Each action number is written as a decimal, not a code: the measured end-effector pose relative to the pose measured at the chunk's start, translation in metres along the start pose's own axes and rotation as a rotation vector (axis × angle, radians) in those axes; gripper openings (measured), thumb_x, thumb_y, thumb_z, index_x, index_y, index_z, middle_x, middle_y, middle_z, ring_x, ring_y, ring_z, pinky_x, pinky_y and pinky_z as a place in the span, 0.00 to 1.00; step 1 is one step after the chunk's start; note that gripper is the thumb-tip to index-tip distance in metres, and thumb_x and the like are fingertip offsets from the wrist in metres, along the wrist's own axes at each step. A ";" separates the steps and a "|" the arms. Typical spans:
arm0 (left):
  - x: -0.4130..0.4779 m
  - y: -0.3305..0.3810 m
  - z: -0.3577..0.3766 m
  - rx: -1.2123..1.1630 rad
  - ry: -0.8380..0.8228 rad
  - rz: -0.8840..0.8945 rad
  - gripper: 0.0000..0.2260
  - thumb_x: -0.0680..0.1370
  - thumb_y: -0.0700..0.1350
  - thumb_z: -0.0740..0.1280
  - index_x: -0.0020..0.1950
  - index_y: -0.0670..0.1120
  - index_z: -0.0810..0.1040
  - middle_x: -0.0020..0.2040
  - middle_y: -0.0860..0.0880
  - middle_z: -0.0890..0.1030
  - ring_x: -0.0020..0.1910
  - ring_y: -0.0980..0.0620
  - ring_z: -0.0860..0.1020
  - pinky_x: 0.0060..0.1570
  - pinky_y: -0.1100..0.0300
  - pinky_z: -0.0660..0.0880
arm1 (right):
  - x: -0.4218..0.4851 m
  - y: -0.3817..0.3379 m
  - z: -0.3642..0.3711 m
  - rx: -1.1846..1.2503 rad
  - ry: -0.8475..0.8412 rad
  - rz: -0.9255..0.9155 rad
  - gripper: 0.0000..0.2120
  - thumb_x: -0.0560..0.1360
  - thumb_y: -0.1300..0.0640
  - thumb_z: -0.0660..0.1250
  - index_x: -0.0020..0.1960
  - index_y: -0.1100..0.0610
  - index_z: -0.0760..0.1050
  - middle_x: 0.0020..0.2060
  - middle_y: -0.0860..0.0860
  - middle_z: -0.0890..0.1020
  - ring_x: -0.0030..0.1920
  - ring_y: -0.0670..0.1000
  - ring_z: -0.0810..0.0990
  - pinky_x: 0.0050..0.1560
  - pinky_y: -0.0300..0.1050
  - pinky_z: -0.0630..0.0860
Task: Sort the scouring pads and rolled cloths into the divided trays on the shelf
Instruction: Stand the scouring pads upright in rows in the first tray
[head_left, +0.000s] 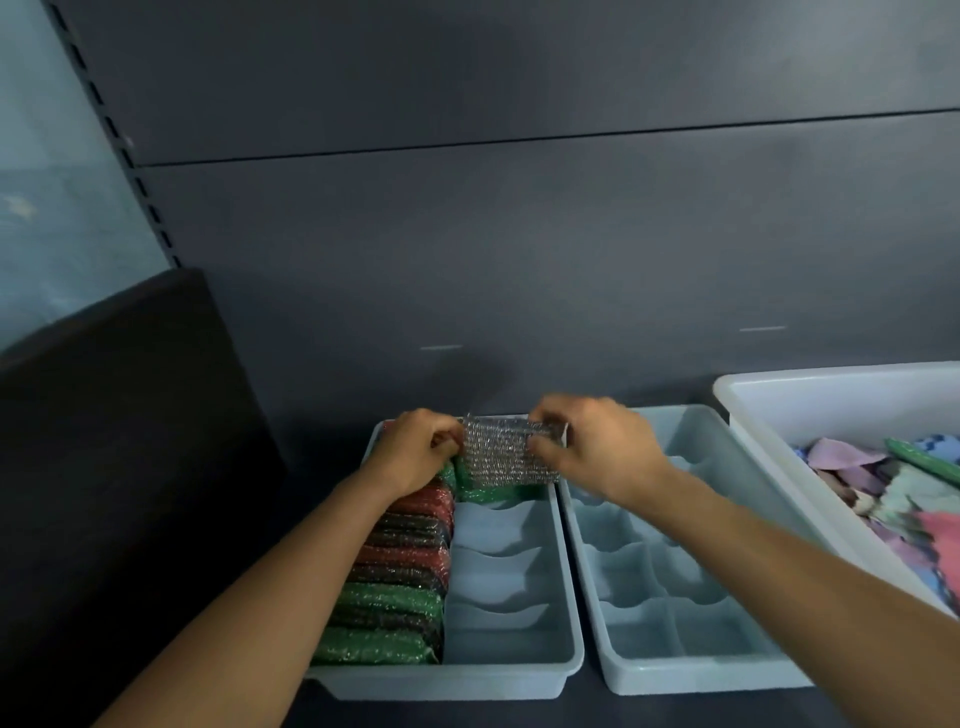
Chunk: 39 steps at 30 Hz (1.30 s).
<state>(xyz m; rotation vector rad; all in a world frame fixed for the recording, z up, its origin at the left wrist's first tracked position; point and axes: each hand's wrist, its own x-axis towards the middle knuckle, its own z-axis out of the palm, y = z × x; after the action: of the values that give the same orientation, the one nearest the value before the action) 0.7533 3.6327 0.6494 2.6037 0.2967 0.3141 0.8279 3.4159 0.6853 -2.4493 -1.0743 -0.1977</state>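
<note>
A silver scouring pad (511, 452) is pinched at each end by the left hand (415, 457) and right hand (592, 447), both grips closed on it. It hangs above the far right compartments of the left divided tray (569, 613), whose left column holds green, red and dark pads (395, 582).

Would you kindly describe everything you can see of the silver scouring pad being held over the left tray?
The silver scouring pad is a rectangular piece of glittery metallic mesh, held roughly upright and stretched flat. The left hand pinches its left edge, the right hand its right edge. It sits at the far end of the left divided tray, above a green pad in the right column. Whether it touches that pad is unclear.
</note>
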 end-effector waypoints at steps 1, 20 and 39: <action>0.000 -0.004 -0.001 -0.029 -0.012 -0.008 0.08 0.78 0.38 0.68 0.51 0.49 0.83 0.46 0.53 0.84 0.48 0.56 0.81 0.57 0.54 0.77 | 0.001 -0.005 0.005 -0.036 0.011 -0.043 0.09 0.75 0.48 0.65 0.55 0.46 0.77 0.50 0.47 0.80 0.52 0.53 0.79 0.48 0.46 0.75; -0.015 -0.007 -0.003 -0.116 -0.037 -0.034 0.17 0.79 0.35 0.65 0.64 0.50 0.78 0.56 0.54 0.83 0.57 0.57 0.79 0.64 0.56 0.74 | 0.015 -0.005 0.056 -0.333 -0.104 -0.086 0.10 0.73 0.56 0.64 0.54 0.52 0.76 0.54 0.49 0.79 0.59 0.53 0.72 0.56 0.46 0.67; -0.019 0.202 0.075 -0.279 -0.080 0.322 0.15 0.78 0.47 0.69 0.64 0.55 0.76 0.53 0.60 0.82 0.58 0.58 0.77 0.62 0.59 0.70 | -0.111 0.136 -0.091 0.093 0.030 0.158 0.09 0.73 0.52 0.70 0.54 0.50 0.80 0.49 0.47 0.81 0.49 0.47 0.78 0.55 0.47 0.73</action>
<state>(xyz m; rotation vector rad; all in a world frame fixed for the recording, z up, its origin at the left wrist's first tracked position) 0.7863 3.4216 0.6835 2.3731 -0.1862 0.3331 0.8549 3.2196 0.6844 -2.4254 -0.8530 -0.1306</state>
